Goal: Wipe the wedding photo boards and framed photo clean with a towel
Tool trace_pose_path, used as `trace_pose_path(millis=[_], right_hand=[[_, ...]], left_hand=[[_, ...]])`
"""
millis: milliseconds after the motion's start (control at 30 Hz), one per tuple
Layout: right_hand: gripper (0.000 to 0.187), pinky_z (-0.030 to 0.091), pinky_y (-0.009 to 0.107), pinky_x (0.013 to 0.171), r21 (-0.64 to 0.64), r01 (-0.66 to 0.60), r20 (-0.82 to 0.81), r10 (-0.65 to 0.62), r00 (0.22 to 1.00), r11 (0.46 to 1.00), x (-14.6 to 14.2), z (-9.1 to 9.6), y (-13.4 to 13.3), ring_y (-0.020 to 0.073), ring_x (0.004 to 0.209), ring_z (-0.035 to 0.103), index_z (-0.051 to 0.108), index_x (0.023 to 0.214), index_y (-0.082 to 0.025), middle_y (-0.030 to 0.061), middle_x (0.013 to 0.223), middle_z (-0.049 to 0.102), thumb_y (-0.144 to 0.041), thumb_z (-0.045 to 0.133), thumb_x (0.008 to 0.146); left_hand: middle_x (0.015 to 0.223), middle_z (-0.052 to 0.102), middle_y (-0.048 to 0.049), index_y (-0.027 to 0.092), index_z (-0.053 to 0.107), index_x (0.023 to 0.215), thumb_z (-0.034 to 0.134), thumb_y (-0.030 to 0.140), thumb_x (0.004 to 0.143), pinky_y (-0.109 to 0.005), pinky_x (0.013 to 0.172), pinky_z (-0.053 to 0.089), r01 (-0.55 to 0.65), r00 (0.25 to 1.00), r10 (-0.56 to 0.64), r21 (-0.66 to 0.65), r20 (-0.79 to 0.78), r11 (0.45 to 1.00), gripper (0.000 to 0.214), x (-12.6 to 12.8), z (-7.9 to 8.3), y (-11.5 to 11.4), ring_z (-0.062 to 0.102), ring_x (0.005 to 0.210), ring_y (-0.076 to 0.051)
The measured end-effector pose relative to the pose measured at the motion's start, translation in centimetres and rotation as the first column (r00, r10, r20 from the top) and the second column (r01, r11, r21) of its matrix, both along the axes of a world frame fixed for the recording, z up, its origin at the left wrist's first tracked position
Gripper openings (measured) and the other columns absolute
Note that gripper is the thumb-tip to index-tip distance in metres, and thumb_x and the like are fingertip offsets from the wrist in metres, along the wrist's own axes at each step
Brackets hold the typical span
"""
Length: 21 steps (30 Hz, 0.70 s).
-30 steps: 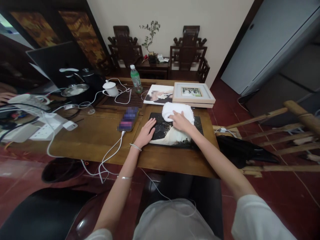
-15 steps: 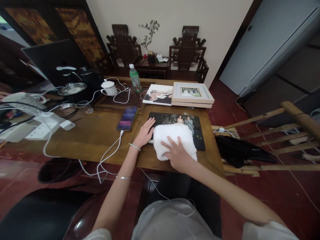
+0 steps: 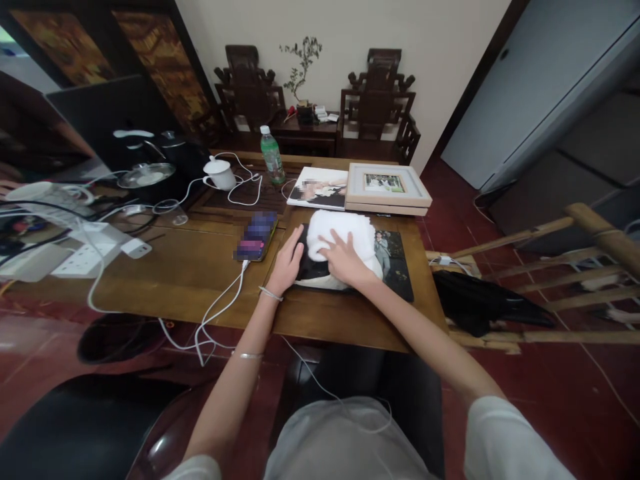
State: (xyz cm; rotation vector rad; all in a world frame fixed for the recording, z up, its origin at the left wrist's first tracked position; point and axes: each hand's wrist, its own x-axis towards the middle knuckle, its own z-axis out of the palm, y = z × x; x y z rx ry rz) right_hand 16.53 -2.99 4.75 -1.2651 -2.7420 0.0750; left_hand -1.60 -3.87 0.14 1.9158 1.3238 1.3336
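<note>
A dark photo print lies flat near the table's front right. A white towel covers its upper left part. My right hand presses flat on the towel, fingers spread. My left hand rests flat on the print's left edge, fingers stretched out, next to a phone plugged into a white cable.
Behind the print lie another photo and stacked framed pictures. A green bottle, white cup, power strips, cables and cookware fill the wooden table's left. Bamboo poles stand at right.
The towel under my right hand has slid from the print's near edge up and left across it. My left hand has stayed on the print's left edge.
</note>
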Motion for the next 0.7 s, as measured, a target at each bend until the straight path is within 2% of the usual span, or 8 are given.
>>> trace_pose_path(millis=[67, 133, 267, 367, 433, 533, 700], right_hand=[[0.048, 0.014, 0.074, 0.105, -0.033, -0.116, -0.002, 0.116, 0.993, 0.993, -0.5, -0.2, -1.9, 0.0378, 0.142, 0.020, 0.064, 0.116, -0.019, 0.0078, 0.149, 0.041, 0.000, 0.043, 0.078], [0.044, 0.012, 0.072, 0.107, -0.049, -0.231, -0.020, 0.231, 0.973, 0.972, -0.6, -0.3, -3.9, 0.0364, 0.142, 0.019, 0.068, 0.109, -0.019, 0.0059, 0.149, 0.042, 0.000, 0.043, 0.078], [0.044, 0.016, 0.072, 0.107, -0.125, -0.379, -0.025, 0.379, 0.925, 0.917, 1.1, 0.5, -6.9, 0.0345, 0.142, 0.021, 0.070, 0.099, -0.018, 0.0058, 0.145, 0.046, 0.002, 0.040, 0.075], [0.048, 0.020, 0.067, 0.109, -0.198, -0.411, -0.035, 0.412, 0.910, 0.890, 3.3, 1.5, -7.3, 0.0299, 0.142, 0.024, 0.069, 0.101, -0.017, 0.0082, 0.143, 0.049, 0.004, 0.038, 0.071], [0.052, 0.021, 0.062, 0.111, -0.222, -0.366, -0.063, 0.361, 0.930, 0.904, 4.6, 2.0, -6.8, 0.0265, 0.141, 0.027, 0.068, 0.106, -0.016, 0.0115, 0.141, 0.050, 0.005, 0.038, 0.069], [0.056, 0.021, 0.059, 0.112, -0.222, -0.223, -0.086, 0.209, 0.974, 0.949, 5.8, 2.0, -5.1, 0.0246, 0.140, 0.030, 0.066, 0.109, -0.016, 0.0139, 0.141, 0.050, 0.005, 0.037, 0.067], [0.052, 0.017, 0.063, 0.110, -0.134, 0.014, -0.080, -0.024, 0.997, 0.991, 4.6, 1.0, -1.4, 0.0302, 0.141, 0.028, 0.065, 0.114, -0.012, 0.0189, 0.141, 0.049, 0.002, 0.038, 0.071]], left_hand=[[0.148, 0.042, -0.0103, 0.018, 0.040, 0.143, 0.029, 0.047, 0.099, -0.041, 0.117, 0.024, -0.019, 0.995, 0.016, 0.022, 0.103, 1.000, 0.054, 0.1, 0.4, -0.3, 0.036, 0.139, -0.022], [0.147, 0.043, -0.0105, 0.018, 0.040, 0.143, 0.027, 0.049, 0.100, -0.041, 0.117, 0.025, -0.023, 0.990, 0.018, 0.033, 0.138, 0.999, 0.055, 0.0, 0.6, -0.4, 0.038, 0.138, -0.022], [0.147, 0.043, -0.0105, 0.017, 0.043, 0.142, 0.023, 0.048, 0.100, -0.042, 0.117, 0.024, -0.030, 0.997, 0.025, 0.066, 0.075, 0.997, 0.056, 0.0, 0.7, -0.5, 0.035, 0.139, -0.022], [0.147, 0.043, -0.0114, 0.015, 0.047, 0.139, 0.025, 0.046, 0.100, -0.042, 0.117, 0.025, 0.002, 1.000, -0.001, 0.072, -0.012, 0.997, 0.054, 0.2, 0.7, -0.5, 0.033, 0.140, -0.022], [0.146, 0.044, -0.0128, 0.013, 0.049, 0.137, 0.030, 0.045, 0.099, -0.043, 0.117, 0.026, 0.045, 0.994, -0.039, 0.053, -0.099, 0.998, 0.053, 0.3, 0.5, -0.4, 0.033, 0.140, -0.023], [0.143, 0.048, -0.0126, 0.015, 0.051, 0.135, 0.038, 0.042, 0.097, -0.047, 0.115, 0.030, 0.090, 0.968, -0.086, 0.004, -0.236, 0.996, 0.048, 0.3, 0.1, -0.3, 0.037, 0.138, -0.024], [0.138, 0.054, -0.0098, 0.019, 0.057, 0.129, 0.042, 0.037, 0.096, -0.050, 0.112, 0.034, 0.071, 0.945, -0.069, -0.007, -0.319, 0.997, 0.041, 0.2, -0.7, 0.1, 0.040, 0.137, -0.025]])
